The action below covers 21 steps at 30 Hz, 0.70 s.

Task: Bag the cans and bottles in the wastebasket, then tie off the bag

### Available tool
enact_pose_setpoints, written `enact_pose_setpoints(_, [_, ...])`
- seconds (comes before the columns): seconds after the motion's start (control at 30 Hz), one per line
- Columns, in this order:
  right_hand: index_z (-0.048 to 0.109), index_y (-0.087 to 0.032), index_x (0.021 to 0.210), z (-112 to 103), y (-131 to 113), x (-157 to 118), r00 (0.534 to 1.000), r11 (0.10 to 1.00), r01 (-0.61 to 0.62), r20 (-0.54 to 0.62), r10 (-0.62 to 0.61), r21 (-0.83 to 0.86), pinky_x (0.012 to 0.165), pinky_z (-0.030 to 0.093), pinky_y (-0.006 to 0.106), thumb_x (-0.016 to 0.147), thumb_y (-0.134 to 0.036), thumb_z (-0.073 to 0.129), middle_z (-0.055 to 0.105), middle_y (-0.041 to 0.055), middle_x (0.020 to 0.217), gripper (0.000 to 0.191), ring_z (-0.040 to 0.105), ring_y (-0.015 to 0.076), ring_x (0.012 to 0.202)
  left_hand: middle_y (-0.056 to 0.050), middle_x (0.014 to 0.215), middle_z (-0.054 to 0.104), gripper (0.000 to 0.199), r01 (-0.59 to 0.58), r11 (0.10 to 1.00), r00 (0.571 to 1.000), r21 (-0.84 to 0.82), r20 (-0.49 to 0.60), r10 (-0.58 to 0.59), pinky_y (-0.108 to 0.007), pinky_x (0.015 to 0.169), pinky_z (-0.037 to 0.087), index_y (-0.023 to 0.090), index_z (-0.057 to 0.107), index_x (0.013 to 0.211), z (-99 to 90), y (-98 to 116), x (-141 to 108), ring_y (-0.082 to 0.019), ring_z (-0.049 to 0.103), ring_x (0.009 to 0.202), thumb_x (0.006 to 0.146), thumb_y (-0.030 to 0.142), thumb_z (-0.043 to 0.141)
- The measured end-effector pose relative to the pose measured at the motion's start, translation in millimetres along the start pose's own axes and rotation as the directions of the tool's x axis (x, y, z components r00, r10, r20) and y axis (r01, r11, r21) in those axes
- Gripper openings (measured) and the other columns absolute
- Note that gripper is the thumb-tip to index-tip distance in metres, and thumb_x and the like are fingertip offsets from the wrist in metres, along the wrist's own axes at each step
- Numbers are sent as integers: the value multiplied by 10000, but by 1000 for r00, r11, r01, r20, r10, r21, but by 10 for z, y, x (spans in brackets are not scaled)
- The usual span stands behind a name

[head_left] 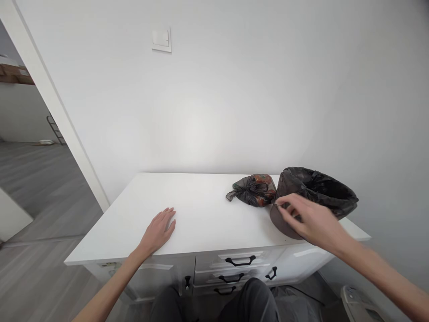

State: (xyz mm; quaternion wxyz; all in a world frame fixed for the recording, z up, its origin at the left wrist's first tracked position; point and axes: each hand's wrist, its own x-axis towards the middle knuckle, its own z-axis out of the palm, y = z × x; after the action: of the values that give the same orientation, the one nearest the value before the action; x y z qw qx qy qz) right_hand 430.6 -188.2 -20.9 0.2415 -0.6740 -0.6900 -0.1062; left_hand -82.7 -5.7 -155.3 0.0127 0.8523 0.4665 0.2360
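Note:
My left hand (158, 231) lies flat on the white cabinet top (201, 223), fingers stretched out and holding nothing. At the right, my right hand (306, 219) is in front of a dark bin (284, 223), with thumb and fingertips pinched together near the edge of its black liner (291, 183). Whatever is between those fingertips is too small to make out. A knotted black plastic bag (256, 190) with reddish contents showing through sits just left of the bin.
Behind the cabinet rises a white wall with a light switch (161, 39). Black handles (240, 260) stick out from the drawers below. My knees are under the front edge. A grey-white device (360, 304) stands at the lower right, and a doorway opens at the left.

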Motion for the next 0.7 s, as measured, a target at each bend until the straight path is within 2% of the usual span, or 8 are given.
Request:
enact_pose_setpoints(0.1, [657,-320,1230,610,-220,278,964,995,99,247,-100,17,725,565,357,978,-399,525,699,50,1277,295,733,221,830,-87,1551,586,544,-1,1000,1000,0,6,1,-512,1257,390,225,597,1431,-37,36,-18,-308,505,1479,1042,524,363])
enact_pose_setpoints(0.17, [664,-268,1226,998,-335,448,941,996,71,336,-48,-55,747,553,378,969,-330,520,580,96,1459,301,742,213,811,-97,1554,582,541,8,1000,1000,6,16,-8,-516,1258,389,208,596,1430,-61,63,-25,-311,505,1479,1044,504,358])
enact_pose_setpoints(0.27, [667,-183,1257,1448,-462,653,914,986,-55,390,114,-159,821,543,442,935,-290,574,347,213,1624,352,763,275,864,-98,1556,580,525,16,1000,1000,9,27,-16,-513,1258,390,200,594,1431,-78,88,-30,-304,499,1484,1047,471,361])
enact_pose_setpoints(0.37, [643,-127,1316,1765,-521,783,893,959,-238,355,277,-152,877,533,477,954,-316,566,230,279,1652,416,759,328,940,-84,1555,582,504,15,1000,1000,2,26,-15,-514,1253,396,216,592,1437,-65,87,-36,-294,497,1486,1050,446,365])
enact_pose_setpoints(0.47, [610,-114,1371,2040,-524,821,897,930,-368,266,353,7,912,535,456,959,-324,540,252,265,1629,468,735,311,999,-87,1552,584,490,14,1000,1000,3,21,-14,-514,1248,401,214,591,1432,-37,81,-44,-286,493,1489,1052,428,367])
enact_pose_setpoints(0.57, [634,-133,1331,2267,-538,761,927,898,-372,150,344,236,948,536,429,922,-294,533,357,210,1537,451,705,260,985,-85,1556,579,482,10,1000,1000,6,12,-10,-510,1248,403,215,588,1427,-18,86,-47,-284,487,1492,1052,435,380])
enact_pose_setpoints(0.7, [672,-151,1222,2390,-688,572,950,872,-307,61,308,382,1010,517,440,902,-293,535,443,174,1386,375,662,265,1018,-85,1554,580,480,13,1000,1000,11,13,-13,-498,1251,400,215,584,1424,-11,107,-37,-281,489,1489,1056,443,377])
